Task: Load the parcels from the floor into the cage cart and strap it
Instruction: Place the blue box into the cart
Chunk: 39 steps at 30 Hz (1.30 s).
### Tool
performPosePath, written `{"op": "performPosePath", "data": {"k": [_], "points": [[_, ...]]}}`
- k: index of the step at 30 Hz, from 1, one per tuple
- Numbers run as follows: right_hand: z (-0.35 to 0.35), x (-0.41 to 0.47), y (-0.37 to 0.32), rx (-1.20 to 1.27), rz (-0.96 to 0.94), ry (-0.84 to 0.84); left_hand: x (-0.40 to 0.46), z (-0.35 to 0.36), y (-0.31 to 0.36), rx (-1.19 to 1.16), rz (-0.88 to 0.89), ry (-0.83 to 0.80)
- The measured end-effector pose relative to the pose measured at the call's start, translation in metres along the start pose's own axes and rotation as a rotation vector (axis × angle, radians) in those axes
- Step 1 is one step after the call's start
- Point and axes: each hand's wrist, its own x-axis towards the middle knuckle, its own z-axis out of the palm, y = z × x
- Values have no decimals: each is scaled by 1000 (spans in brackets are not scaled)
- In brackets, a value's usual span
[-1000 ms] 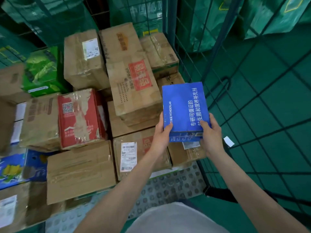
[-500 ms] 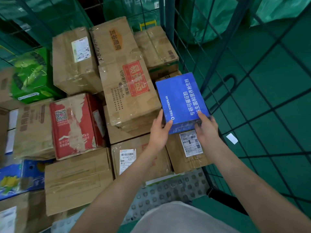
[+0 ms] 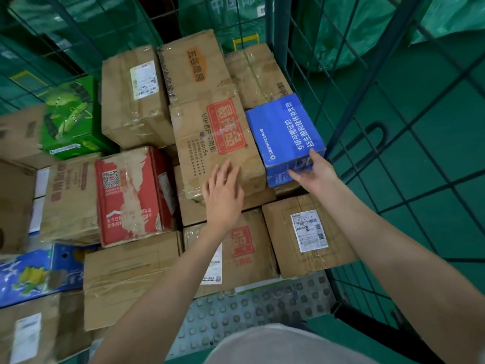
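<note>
A blue parcel (image 3: 284,135) with white lettering lies on top of cardboard boxes at the right side of the cage cart (image 3: 338,106), close to its mesh wall. My right hand (image 3: 313,170) holds its near end, thumb against the front face and fingers on the near right corner. My left hand (image 3: 223,194) hovers with fingers spread over the near end of a long brown box with a red stamp (image 3: 217,143), holding nothing. Several more parcels fill the cart.
A red box (image 3: 131,195), a green box (image 3: 70,116) and a blue fruit box (image 3: 34,277) lie to the left among brown cartons. A studded grey cart floor (image 3: 249,308) shows at the front. Green floor and green sacks lie beyond the mesh on the right.
The blue parcel went forward and down onto the stack by the right mesh wall. My left hand let go of it and moved left over the brown box. My right hand stayed on it.
</note>
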Motion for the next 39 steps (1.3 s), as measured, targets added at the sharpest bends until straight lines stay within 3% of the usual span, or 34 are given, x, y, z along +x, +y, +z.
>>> {"op": "performPosePath", "data": {"k": [10, 16, 22, 30, 35, 39], "points": [[27, 24, -5, -18, -48, -80, -5, -6, -8, 35, 57, -112], [16, 7, -3, -191, -44, -121, -3, -16, -3, -6, 1, -163], [-8, -42, 16, -411, -229, -64, -34, -28, 7, -544, -138, -58], [-66, -124, 87, -559, -387, -3, -122, -24, -20, -928, -385, -157], [-125, -182, 150, -581, -426, 95, -187, -11, -56, -976, -469, -219], [-179, -227, 212, -542, -413, 168, -245, 0, -86, -913, -418, -375]]}}
